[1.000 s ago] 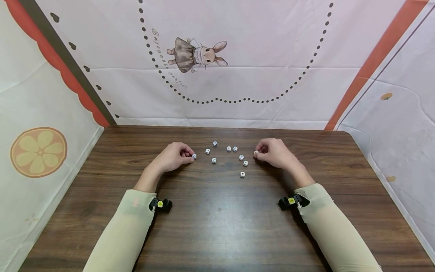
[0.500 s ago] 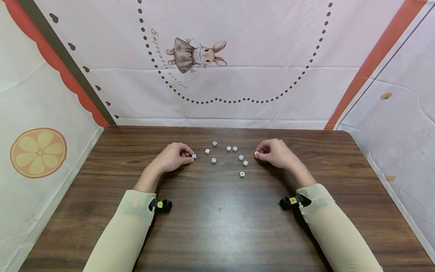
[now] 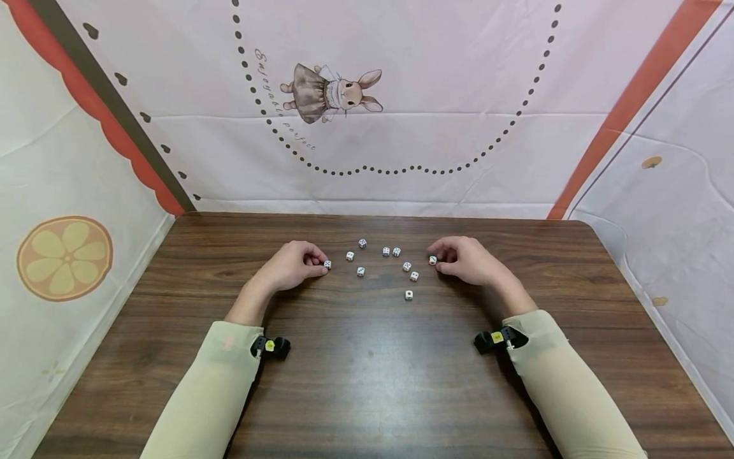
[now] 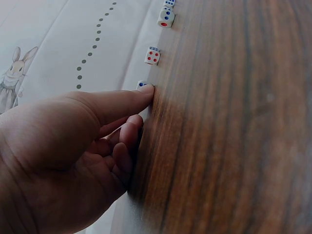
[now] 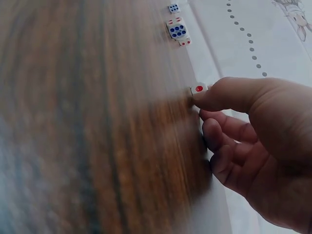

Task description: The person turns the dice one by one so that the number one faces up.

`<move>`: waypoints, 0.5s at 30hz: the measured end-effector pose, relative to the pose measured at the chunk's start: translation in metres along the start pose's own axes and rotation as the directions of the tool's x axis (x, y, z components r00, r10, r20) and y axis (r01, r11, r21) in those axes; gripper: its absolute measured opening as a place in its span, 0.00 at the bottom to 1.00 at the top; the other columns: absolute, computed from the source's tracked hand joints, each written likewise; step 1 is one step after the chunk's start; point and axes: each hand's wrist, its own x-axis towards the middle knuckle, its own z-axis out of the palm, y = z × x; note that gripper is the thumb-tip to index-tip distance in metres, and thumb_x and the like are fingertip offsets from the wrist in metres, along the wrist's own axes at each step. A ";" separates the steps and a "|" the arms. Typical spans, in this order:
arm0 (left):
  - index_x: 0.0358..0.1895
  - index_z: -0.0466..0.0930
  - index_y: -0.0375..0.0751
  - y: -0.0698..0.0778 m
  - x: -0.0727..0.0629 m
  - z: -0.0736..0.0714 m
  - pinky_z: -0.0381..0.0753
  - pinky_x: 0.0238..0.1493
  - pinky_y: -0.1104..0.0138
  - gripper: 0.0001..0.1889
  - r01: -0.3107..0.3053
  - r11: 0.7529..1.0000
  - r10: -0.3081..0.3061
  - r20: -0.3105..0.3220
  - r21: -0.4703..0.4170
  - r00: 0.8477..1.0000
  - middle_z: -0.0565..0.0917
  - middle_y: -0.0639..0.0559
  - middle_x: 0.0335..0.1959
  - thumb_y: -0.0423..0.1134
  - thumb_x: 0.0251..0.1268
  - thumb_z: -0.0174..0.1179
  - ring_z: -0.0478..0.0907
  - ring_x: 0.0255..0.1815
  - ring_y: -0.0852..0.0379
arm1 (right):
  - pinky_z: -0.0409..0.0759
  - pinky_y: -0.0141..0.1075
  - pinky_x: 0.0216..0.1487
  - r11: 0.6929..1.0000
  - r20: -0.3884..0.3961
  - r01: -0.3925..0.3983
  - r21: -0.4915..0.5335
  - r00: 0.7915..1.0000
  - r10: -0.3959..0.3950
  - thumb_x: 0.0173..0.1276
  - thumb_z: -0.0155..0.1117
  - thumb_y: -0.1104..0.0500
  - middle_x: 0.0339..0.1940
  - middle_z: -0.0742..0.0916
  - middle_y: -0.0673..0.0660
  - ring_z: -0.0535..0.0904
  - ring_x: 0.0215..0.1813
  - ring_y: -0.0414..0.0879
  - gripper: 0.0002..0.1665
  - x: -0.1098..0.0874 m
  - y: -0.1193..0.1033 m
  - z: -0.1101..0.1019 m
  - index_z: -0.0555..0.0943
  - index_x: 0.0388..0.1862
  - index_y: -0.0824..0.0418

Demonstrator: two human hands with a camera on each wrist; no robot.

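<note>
My left hand (image 3: 294, 265) pinches a small white die (image 3: 327, 264) between thumb and finger, low at the tabletop. In the left wrist view the thumb hides most of this die. On the right, another white die (image 3: 432, 260) sits on the table, just in front of my right hand (image 3: 467, 260). The thumb and index finger there stand a little apart around it, and its red single pip (image 5: 199, 88) shows in the right wrist view. The thumb partly covers that die, so any light touch is hard to see.
Several more white dice lie scattered between the hands, including a far one (image 3: 362, 243), a pair side by side (image 3: 387, 252) and a near one (image 3: 409, 295). The brown wooden table (image 3: 367, 382) ends at a printed cloth wall (image 3: 436, 140).
My right hand's thumb and index finger have parted, leaving more of the die between them in sight. The hand has shifted slightly right. My left hand has stayed in place.
</note>
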 end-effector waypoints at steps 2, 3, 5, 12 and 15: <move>0.44 0.89 0.41 -0.001 0.000 0.000 0.76 0.42 0.60 0.06 0.002 1.000 -0.002 -0.001 0.001 1.000 0.83 0.51 0.35 0.37 0.70 0.73 0.77 0.38 0.53 | 0.77 0.42 0.45 1.000 0.004 0.024 -0.004 1.000 -0.024 0.68 0.72 0.68 0.40 0.88 0.51 0.81 0.39 0.45 0.18 0.000 0.001 0.000 0.87 0.57 0.60; 0.44 0.89 0.41 -0.001 0.000 0.001 0.76 0.42 0.61 0.06 0.001 1.000 -0.001 0.000 0.003 1.000 0.83 0.51 0.35 0.37 0.70 0.73 0.77 0.38 0.54 | 0.77 0.41 0.44 0.999 0.007 0.036 -0.005 0.999 -0.036 0.68 0.71 0.69 0.40 0.88 0.52 0.81 0.39 0.44 0.19 -0.001 0.002 0.000 0.87 0.58 0.60; 0.44 0.89 0.41 -0.002 0.001 0.001 0.76 0.42 0.61 0.06 0.002 1.000 -0.002 0.001 0.005 1.000 0.84 0.51 0.35 0.37 0.70 0.72 0.77 0.38 0.53 | 0.77 0.41 0.44 0.999 0.009 0.051 -0.003 0.999 -0.051 0.69 0.70 0.69 0.41 0.88 0.52 0.80 0.39 0.44 0.19 0.000 0.003 0.000 0.88 0.58 0.59; 0.44 0.89 0.42 -0.001 0.001 0.002 0.76 0.43 0.60 0.05 0.011 1.000 -0.011 0.004 -0.002 1.000 0.83 0.51 0.36 0.38 0.71 0.72 0.77 0.38 0.53 | 0.75 0.40 0.41 0.999 0.006 0.050 -0.008 0.999 -0.050 0.71 0.72 0.66 0.38 0.87 0.48 0.78 0.36 0.44 0.15 0.000 0.005 0.000 0.89 0.55 0.57; 0.44 0.89 0.41 -0.002 0.001 0.001 0.76 0.42 0.60 0.05 0.004 1.000 -0.004 0.002 0.000 1.000 0.83 0.51 0.36 0.37 0.70 0.72 0.77 0.38 0.53 | 0.75 0.40 0.41 0.999 0.006 0.049 -0.008 0.999 -0.049 0.71 0.73 0.65 0.36 0.87 0.48 0.78 0.36 0.44 0.13 0.000 0.005 0.001 0.89 0.53 0.58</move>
